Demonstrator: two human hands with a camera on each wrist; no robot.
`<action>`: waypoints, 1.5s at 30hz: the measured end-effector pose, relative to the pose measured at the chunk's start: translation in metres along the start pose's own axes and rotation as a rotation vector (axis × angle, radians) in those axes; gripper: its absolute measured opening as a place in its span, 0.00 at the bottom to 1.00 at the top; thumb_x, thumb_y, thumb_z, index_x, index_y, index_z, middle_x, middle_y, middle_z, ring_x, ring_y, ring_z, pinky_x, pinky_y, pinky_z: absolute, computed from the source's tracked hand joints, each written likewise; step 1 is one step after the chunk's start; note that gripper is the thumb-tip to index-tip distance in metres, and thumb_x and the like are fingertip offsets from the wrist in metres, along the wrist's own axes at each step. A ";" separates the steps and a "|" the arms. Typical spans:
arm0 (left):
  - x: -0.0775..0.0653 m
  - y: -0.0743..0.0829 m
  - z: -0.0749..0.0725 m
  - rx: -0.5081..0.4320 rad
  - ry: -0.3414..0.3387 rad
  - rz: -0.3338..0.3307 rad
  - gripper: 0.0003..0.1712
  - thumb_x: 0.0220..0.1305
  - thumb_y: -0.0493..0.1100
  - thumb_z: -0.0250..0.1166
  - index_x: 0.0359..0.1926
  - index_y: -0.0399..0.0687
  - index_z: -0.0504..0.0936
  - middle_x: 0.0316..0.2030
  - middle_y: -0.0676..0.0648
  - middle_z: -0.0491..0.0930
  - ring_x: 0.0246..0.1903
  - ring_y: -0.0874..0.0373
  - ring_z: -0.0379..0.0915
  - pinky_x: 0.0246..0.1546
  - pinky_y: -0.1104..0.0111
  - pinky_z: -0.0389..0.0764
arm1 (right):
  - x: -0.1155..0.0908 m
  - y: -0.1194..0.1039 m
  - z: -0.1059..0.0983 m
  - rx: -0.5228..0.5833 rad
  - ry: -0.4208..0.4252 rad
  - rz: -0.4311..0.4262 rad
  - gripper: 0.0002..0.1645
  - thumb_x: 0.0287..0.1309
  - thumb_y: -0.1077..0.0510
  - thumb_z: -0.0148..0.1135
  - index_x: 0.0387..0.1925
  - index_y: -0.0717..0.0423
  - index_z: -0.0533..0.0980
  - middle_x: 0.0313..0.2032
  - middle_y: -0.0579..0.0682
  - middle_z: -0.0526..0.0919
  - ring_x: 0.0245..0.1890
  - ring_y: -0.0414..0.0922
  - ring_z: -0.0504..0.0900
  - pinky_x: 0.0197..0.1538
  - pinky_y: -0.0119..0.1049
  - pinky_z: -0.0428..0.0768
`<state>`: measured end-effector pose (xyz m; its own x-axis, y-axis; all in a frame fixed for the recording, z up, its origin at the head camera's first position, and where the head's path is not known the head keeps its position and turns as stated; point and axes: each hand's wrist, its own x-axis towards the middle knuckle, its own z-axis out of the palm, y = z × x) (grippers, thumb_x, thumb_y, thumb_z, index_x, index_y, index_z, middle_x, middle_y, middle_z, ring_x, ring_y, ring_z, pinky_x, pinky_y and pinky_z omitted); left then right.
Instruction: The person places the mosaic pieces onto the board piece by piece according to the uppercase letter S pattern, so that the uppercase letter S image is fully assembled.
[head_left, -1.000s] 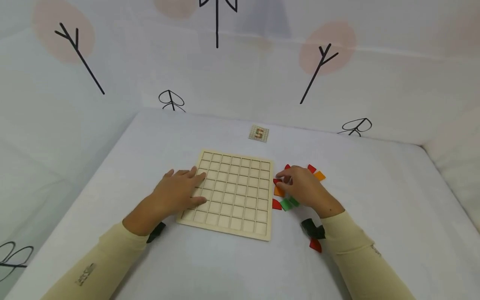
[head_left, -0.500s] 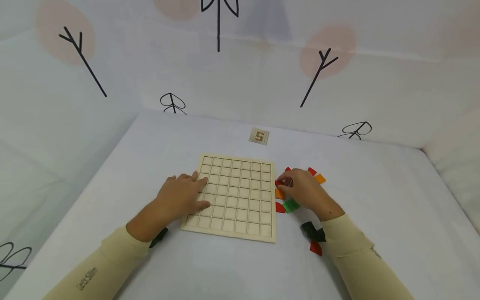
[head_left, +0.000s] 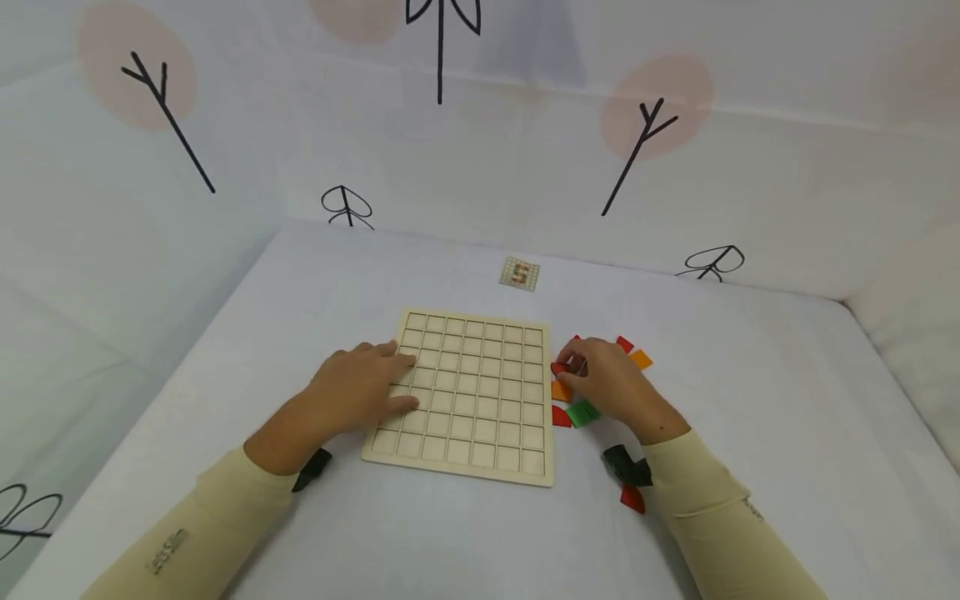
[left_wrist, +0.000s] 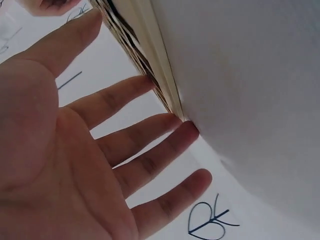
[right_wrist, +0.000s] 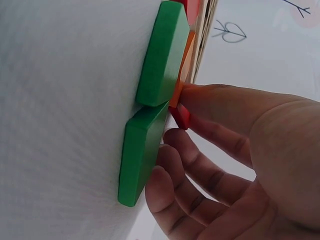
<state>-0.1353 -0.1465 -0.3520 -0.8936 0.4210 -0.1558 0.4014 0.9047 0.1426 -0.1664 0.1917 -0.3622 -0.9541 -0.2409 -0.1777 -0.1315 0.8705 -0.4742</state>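
Observation:
A cream wooden grid board [head_left: 471, 392] lies flat in the middle of the table. My left hand [head_left: 358, 387] rests at its left side, fingers spread, with fingertips along the edge in the left wrist view. By the board's right edge, my right hand [head_left: 611, 379] pinches a red rounded block [right_wrist: 181, 119] between thumb and forefinger. An orange block [head_left: 561, 392] sits just below that, beside the board. Under the right hand are two green blocks [right_wrist: 162, 55], end to end. Another red rounded block [head_left: 561, 417] touches the board's right edge.
Beyond the board lies a small card [head_left: 519, 273] printed with an S-shaped pattern on a grid. Past the right hand are a red block [head_left: 625, 343] and an orange block [head_left: 641, 359]. One more red block [head_left: 632, 498] lies near the right wrist's black strap [head_left: 626, 467].
The board has slid slightly to the right, and the green blocks beside it have come together. My right hand stays at the red block; the left hand keeps to the board's edge.

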 end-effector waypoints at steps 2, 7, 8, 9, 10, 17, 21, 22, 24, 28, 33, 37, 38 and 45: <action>0.001 -0.005 -0.002 -0.076 -0.018 -0.021 0.36 0.64 0.61 0.66 0.69 0.51 0.73 0.70 0.39 0.69 0.68 0.39 0.67 0.58 0.40 0.75 | 0.000 0.000 0.000 0.003 0.004 0.000 0.10 0.62 0.57 0.68 0.44 0.56 0.81 0.36 0.51 0.83 0.36 0.46 0.78 0.39 0.35 0.80; 0.004 -0.019 -0.001 -0.202 -0.065 -0.046 0.41 0.64 0.59 0.68 0.74 0.54 0.67 0.76 0.40 0.59 0.74 0.39 0.56 0.67 0.39 0.66 | 0.001 -0.001 0.001 0.004 0.005 0.004 0.11 0.62 0.57 0.68 0.45 0.55 0.79 0.35 0.51 0.83 0.36 0.46 0.78 0.38 0.35 0.80; 0.005 -0.022 0.000 -0.216 -0.080 -0.053 0.42 0.63 0.59 0.68 0.75 0.55 0.65 0.77 0.41 0.57 0.75 0.40 0.54 0.70 0.40 0.63 | 0.001 -0.002 0.001 0.005 0.002 0.003 0.11 0.62 0.57 0.68 0.45 0.55 0.78 0.35 0.51 0.83 0.35 0.46 0.78 0.38 0.35 0.80; 0.005 -0.024 0.001 -0.227 -0.091 -0.052 0.43 0.63 0.59 0.68 0.75 0.55 0.64 0.77 0.41 0.55 0.76 0.40 0.52 0.71 0.40 0.62 | 0.001 -0.002 0.001 0.008 -0.001 0.004 0.11 0.62 0.58 0.68 0.45 0.55 0.78 0.34 0.51 0.83 0.35 0.46 0.78 0.37 0.34 0.79; 0.005 -0.026 0.002 -0.238 -0.104 -0.053 0.44 0.63 0.59 0.68 0.76 0.57 0.63 0.78 0.41 0.53 0.77 0.40 0.50 0.71 0.40 0.60 | 0.001 -0.002 0.001 0.013 -0.004 0.005 0.11 0.63 0.58 0.68 0.45 0.55 0.78 0.34 0.51 0.83 0.34 0.46 0.77 0.37 0.34 0.79; 0.003 -0.032 0.006 -0.300 -0.176 -0.050 0.48 0.63 0.59 0.69 0.78 0.61 0.57 0.80 0.40 0.45 0.78 0.37 0.41 0.75 0.38 0.48 | 0.001 -0.004 0.005 0.037 -0.004 0.013 0.12 0.62 0.58 0.68 0.47 0.54 0.78 0.33 0.50 0.82 0.33 0.45 0.77 0.35 0.33 0.78; 0.001 -0.031 0.006 -0.326 -0.184 -0.043 0.48 0.62 0.58 0.70 0.78 0.60 0.57 0.80 0.40 0.44 0.79 0.42 0.37 0.77 0.41 0.43 | 0.000 -0.004 0.007 0.059 0.025 0.004 0.13 0.61 0.58 0.69 0.47 0.55 0.78 0.33 0.50 0.82 0.34 0.46 0.77 0.36 0.33 0.78; 0.001 -0.031 0.006 -0.333 -0.186 -0.043 0.48 0.62 0.58 0.70 0.78 0.60 0.57 0.80 0.40 0.44 0.80 0.42 0.36 0.77 0.41 0.42 | 0.000 -0.004 0.007 0.064 0.034 -0.001 0.13 0.61 0.58 0.69 0.46 0.55 0.79 0.32 0.50 0.82 0.34 0.46 0.77 0.36 0.33 0.78; 0.001 -0.031 0.007 -0.336 -0.190 -0.044 0.48 0.62 0.58 0.69 0.78 0.61 0.57 0.80 0.41 0.44 0.80 0.43 0.35 0.77 0.41 0.42 | 0.000 -0.003 0.008 0.071 0.050 -0.015 0.12 0.61 0.58 0.69 0.45 0.55 0.80 0.32 0.49 0.81 0.34 0.45 0.77 0.36 0.34 0.78; 0.001 -0.031 0.008 -0.326 -0.180 -0.035 0.48 0.62 0.59 0.69 0.78 0.61 0.57 0.80 0.41 0.44 0.80 0.43 0.36 0.77 0.42 0.42 | -0.001 -0.004 0.008 0.072 0.096 -0.050 0.09 0.62 0.59 0.69 0.44 0.54 0.81 0.32 0.48 0.81 0.34 0.45 0.76 0.37 0.34 0.79; 0.002 -0.031 0.007 -0.305 -0.169 -0.025 0.48 0.62 0.59 0.69 0.78 0.60 0.57 0.79 0.41 0.45 0.80 0.43 0.36 0.78 0.43 0.42 | -0.005 -0.007 0.005 0.092 0.140 -0.082 0.08 0.63 0.62 0.66 0.44 0.54 0.83 0.34 0.49 0.81 0.34 0.45 0.76 0.36 0.33 0.79; 0.003 -0.030 0.006 -0.295 -0.162 -0.015 0.48 0.62 0.59 0.69 0.78 0.59 0.57 0.79 0.40 0.46 0.80 0.43 0.37 0.77 0.43 0.43 | -0.009 -0.008 0.002 0.115 0.167 -0.112 0.10 0.64 0.64 0.63 0.46 0.57 0.84 0.38 0.51 0.82 0.35 0.45 0.76 0.37 0.32 0.78; 0.003 -0.030 0.006 -0.293 -0.161 -0.013 0.48 0.62 0.59 0.69 0.78 0.59 0.57 0.79 0.40 0.46 0.80 0.43 0.37 0.77 0.43 0.43 | -0.010 -0.009 0.001 0.125 0.175 -0.117 0.11 0.65 0.65 0.63 0.47 0.58 0.84 0.39 0.51 0.83 0.36 0.45 0.76 0.38 0.31 0.79; 0.006 -0.028 0.005 -0.288 -0.151 0.004 0.47 0.63 0.59 0.69 0.78 0.59 0.57 0.79 0.40 0.46 0.79 0.43 0.37 0.77 0.42 0.43 | -0.013 -0.015 -0.010 0.213 0.237 -0.140 0.14 0.67 0.66 0.59 0.51 0.61 0.82 0.43 0.56 0.82 0.39 0.49 0.81 0.41 0.38 0.84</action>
<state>-0.1507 -0.1692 -0.3616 -0.8435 0.4489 -0.2949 0.3123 0.8566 0.4107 -0.1550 0.1860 -0.3437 -0.9701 -0.2231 0.0951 -0.2299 0.7213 -0.6533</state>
